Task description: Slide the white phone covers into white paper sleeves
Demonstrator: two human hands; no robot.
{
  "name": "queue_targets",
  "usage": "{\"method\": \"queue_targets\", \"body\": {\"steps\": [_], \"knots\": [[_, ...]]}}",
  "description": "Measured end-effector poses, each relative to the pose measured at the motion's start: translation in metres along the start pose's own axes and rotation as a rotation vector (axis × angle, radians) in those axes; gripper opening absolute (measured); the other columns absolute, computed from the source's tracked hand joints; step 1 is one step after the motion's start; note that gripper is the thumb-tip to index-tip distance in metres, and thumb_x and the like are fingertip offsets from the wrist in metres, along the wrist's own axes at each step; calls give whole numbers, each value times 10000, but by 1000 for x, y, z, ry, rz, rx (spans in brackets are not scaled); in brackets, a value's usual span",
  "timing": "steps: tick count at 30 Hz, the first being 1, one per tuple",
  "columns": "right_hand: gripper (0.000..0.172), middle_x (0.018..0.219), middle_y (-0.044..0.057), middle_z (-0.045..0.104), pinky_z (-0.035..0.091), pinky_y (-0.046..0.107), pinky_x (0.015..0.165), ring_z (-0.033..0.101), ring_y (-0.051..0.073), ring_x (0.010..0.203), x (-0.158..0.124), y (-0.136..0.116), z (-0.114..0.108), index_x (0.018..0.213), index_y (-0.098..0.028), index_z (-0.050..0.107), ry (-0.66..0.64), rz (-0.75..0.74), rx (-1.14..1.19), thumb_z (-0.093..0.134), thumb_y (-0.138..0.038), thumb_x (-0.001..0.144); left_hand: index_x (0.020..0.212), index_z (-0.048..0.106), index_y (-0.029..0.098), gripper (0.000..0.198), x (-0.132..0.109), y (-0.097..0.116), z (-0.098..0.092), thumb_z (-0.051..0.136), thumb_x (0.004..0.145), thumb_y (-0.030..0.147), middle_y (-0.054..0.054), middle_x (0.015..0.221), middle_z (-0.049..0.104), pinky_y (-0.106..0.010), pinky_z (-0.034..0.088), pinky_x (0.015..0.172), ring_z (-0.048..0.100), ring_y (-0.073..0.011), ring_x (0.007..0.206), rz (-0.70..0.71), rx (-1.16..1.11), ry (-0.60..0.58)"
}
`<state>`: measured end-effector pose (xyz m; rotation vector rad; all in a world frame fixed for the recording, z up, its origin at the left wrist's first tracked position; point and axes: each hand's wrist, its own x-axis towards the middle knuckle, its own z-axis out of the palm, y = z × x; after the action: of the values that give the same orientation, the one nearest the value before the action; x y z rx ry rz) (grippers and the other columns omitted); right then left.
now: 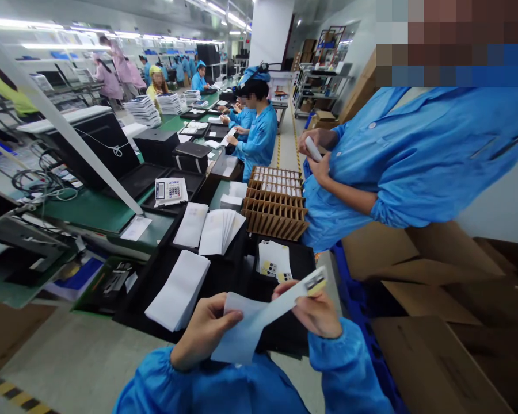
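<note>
My left hand point(205, 329) pinches a thin white paper sheet point(244, 330) between thumb and fingers, low in front of my chest. In my right hand point(319, 311) is a flat white phone-back-shaped panel point(285, 301), held by its far end, where dark lens marks and a yellow patch show. The panel's near end overlaps the sheet; whether it lies on it or inside it I cannot tell. Similar white panels point(276, 256) with dark circles and yellow corners rest in a black tray just beyond my right hand. A stack of white sheets point(176, 290) lies left of my hands.
More white paper piles point(220, 231) fill the black tray ahead. A divided cardboard crate point(274, 215) with white pieces stands beyond. At the right a co-worker in a blue coat point(397, 155) holds a white item. Cardboard boxes point(431, 356) crowd the lower right; a calculator point(170, 191) sits ahead left.
</note>
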<state>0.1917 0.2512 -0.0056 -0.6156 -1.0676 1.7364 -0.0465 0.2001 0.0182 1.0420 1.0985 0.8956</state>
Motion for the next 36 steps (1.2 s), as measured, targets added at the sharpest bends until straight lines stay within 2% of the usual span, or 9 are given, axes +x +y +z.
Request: {"method": "queue_targets", "body": {"steps": [2, 4, 8, 11, 15, 21, 28, 32, 36], "knots": [[245, 831, 24, 765, 560, 398, 858, 707, 200, 764, -1, -14, 2, 935, -275, 750, 217, -126, 73, 792, -362, 709, 757, 712, 126, 314, -1, 0, 1, 731, 745, 439, -30, 748, 611, -230, 408, 566, 547, -144, 663, 2, -3, 74], [305, 881, 20, 772, 538, 450, 931, 715, 218, 831, 2, -27, 9, 995, -307, 729, 343, -186, 79, 801, -342, 701, 738, 717, 127, 305, -2, 1, 3, 745, 727, 430, -33, 752, 608, -235, 414, 566, 554, -148, 660, 13, 23, 113], [384, 955, 53, 770, 516, 506, 973, 704, 262, 944, 13, -37, 30, 1029, -283, 718, 377, -170, 76, 819, -371, 670, 650, 697, 143, 266, -4, 1, 7, 730, 747, 389, -40, 734, 604, -244, 419, 582, 561, -152, 662, 105, 156, 152], [316, 978, 63, 768, 516, 520, 970, 691, 283, 996, 20, -33, 37, 945, -250, 740, 337, -139, 94, 828, -347, 657, 582, 655, 155, 278, -6, 1, 9, 716, 767, 353, -28, 676, 575, -233, 383, 548, 531, -131, 616, 187, 292, 182], [163, 913, 63, 777, 518, 515, 966, 689, 291, 1011, 23, -27, 32, 798, -218, 757, 298, -132, 85, 821, -297, 669, 602, 653, 161, 277, -8, 1, 7, 694, 793, 357, -27, 682, 567, -235, 378, 543, 530, -131, 612, 209, 345, 175], [218, 886, 66, 780, 528, 524, 933, 707, 299, 952, 27, -29, 16, 858, -218, 774, 189, -86, -22, 826, -300, 662, 649, 630, 163, 309, -9, -1, 5, 619, 857, 392, -32, 742, 569, -233, 388, 584, 541, -133, 663, 194, 353, 120], [217, 1036, 70, 754, 467, 442, 1008, 679, 249, 1001, 33, -22, -5, 942, -200, 767, -68, -42, -348, 730, -343, 783, 555, 424, 181, 468, -8, 1, 6, 439, 941, 445, -4, 701, 446, -238, 326, 530, 439, -109, 607, 215, 360, 71], [264, 1029, 63, 750, 494, 393, 953, 682, 219, 953, 38, -24, 5, 1006, -195, 752, -219, 14, -436, 698, -360, 807, 573, 456, 179, 472, -5, 4, 10, 430, 939, 476, -9, 724, 463, -244, 339, 549, 440, -115, 621, 209, 319, 77], [267, 962, 56, 754, 519, 346, 880, 683, 192, 887, 38, -18, 20, 985, -171, 744, -336, 85, -437, 695, -360, 803, 657, 593, 157, 445, -2, 1, 6, 499, 899, 518, -20, 765, 515, -240, 357, 582, 467, -122, 656, 132, 144, 33]]}}
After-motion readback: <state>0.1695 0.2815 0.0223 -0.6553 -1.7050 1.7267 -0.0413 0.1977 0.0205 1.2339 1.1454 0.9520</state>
